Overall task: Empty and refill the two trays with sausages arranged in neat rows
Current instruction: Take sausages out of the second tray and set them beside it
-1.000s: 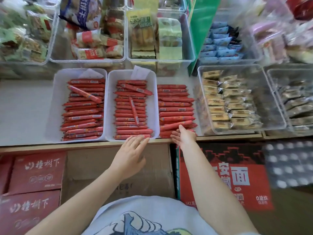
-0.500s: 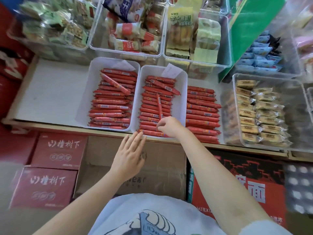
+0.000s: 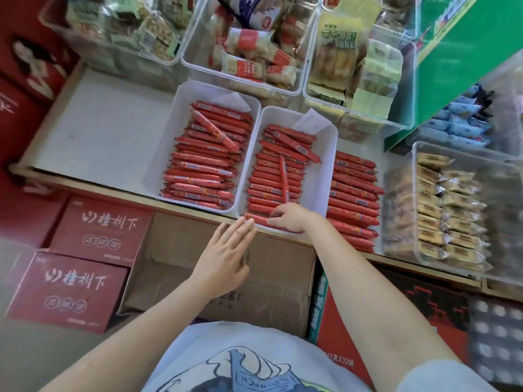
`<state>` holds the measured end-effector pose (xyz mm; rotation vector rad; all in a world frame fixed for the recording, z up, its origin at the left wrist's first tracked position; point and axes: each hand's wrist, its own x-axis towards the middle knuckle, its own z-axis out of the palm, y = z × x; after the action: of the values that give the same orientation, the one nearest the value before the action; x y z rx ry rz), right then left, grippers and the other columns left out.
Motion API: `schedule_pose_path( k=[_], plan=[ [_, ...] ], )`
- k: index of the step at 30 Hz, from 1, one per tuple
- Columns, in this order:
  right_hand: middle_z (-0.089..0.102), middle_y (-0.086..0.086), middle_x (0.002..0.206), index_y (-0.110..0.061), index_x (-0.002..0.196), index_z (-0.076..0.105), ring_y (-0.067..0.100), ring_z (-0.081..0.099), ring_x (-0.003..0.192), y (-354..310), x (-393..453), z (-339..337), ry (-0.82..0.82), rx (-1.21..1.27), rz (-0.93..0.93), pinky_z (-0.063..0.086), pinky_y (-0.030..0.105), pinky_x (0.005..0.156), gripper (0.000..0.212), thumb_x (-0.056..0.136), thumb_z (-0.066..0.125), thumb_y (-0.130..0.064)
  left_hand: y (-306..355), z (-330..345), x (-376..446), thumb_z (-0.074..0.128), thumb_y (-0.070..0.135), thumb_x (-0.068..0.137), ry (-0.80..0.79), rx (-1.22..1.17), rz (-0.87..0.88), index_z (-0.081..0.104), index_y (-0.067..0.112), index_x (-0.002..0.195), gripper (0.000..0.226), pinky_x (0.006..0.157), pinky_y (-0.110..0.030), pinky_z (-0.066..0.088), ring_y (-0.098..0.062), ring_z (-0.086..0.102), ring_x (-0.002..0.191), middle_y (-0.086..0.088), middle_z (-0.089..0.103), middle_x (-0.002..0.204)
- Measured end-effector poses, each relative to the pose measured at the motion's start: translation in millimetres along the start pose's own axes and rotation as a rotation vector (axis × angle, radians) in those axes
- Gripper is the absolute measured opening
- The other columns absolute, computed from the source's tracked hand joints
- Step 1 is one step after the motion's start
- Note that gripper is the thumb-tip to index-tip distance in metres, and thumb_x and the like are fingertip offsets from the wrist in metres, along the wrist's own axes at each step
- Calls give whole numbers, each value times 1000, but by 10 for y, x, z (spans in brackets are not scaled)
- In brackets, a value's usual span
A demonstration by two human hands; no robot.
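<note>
- Two red cartons (image 3: 102,226) under the counter each read "檀树下" in white.
- A red box (image 3: 343,345) at lower right read "X12".
- Sausage labels were illegible.

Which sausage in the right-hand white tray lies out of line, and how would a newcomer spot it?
Find the two white trays on the shelf and take the right tray. Near its middle, one stray sausage lies on top of the stack. It alone runs lengthwise, front to back, across the crosswise rows.

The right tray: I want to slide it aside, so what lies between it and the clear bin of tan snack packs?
In the head view, a loose stack of red sausages lies on the shelf between the right tray and the clear bin.
</note>
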<state>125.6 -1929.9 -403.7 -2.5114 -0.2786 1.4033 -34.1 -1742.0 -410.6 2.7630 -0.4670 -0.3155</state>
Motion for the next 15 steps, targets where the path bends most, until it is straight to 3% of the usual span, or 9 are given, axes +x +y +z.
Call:
schedule_pose_path(
  k=[3,5,7,9,11,13,15],
  plan=[
    [58,3,135,-15,132,60,25,54,120,-109,14,-37,-62,-119,-10,44,35,98,56,95,52,-56,0,-41,2,54,32,83,4,-24,6,32,16,155,77,122,-41,6,-16,7,153,1,22,164],
    [62,3,121,-15,124,64,26,58,105,-129,-46,-96,-77,-34,-14,47,34,85,60,93,49,-64,0,-56,-6,55,31,83,9,-27,5,33,15,155,77,122,-40,6,-16,10,153,1,24,163],
    [60,4,89,-13,99,68,27,54,73,-58,-146,-158,-30,288,-36,44,34,63,63,86,49,-71,8,-64,-9,55,31,82,14,-28,1,34,15,154,76,122,-40,6,-17,15,152,0,27,162],
    [53,2,72,-14,84,66,23,46,61,57,-235,-196,81,697,-109,39,32,56,46,93,55,-59,40,-80,-1,54,32,81,21,-20,-14,37,15,152,75,120,-42,10,-20,23,150,-1,34,159],
    [54,-1,73,-14,93,68,17,48,65,147,-331,-217,162,1081,-199,39,28,60,33,96,59,-46,105,-113,55,52,35,81,51,0,-36,43,15,149,71,118,-44,15,-24,35,143,-4,46,151],
    [56,1,78,-7,111,62,15,51,68,200,-471,-238,196,1402,-285,43,27,65,39,92,60,-42,196,-143,152,50,35,81,90,-20,-51,48,15,144,66,116,-46,20,-27,43,134,-6,54,141],
    [55,3,78,-7,116,57,15,53,68,298,-621,-249,249,1643,-334,46,27,66,42,90,60,-40,301,-150,263,44,36,82,89,-38,-25,51,14,142,64,115,-46,26,-28,46,131,-6,56,138]
  ],
)
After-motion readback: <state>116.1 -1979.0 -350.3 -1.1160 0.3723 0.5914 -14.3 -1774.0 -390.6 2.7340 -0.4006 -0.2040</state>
